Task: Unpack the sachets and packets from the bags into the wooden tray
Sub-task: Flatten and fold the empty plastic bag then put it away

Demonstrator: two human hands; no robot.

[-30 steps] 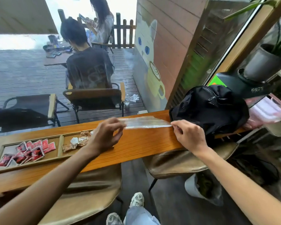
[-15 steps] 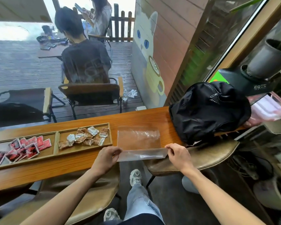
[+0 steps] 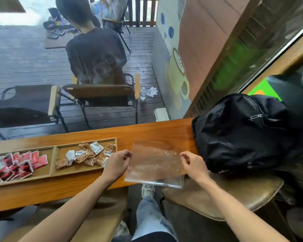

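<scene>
While the wooden tray (image 3: 51, 175) holds red sachets (image 3: 19, 165) left and brown packets (image 3: 87, 157) right, you pinch the emptied clear bag (image 3: 155, 165) on the counter, left hand (image 3: 116, 163) and right hand (image 3: 193, 165) gripping its side edges. Unpacking appears finished; next, set it aside.

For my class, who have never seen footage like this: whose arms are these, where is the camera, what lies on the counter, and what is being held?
There is no machine here. A camera worn on a person's head looks down at their own bare arms. The left hand and right hand each pinch a side edge of a clear, seemingly empty plastic bag. On the wooden counter lies a wooden tray with red sachets in its left compartment and brown-and-white packets in its right. A black backpack sits to the right.
</scene>
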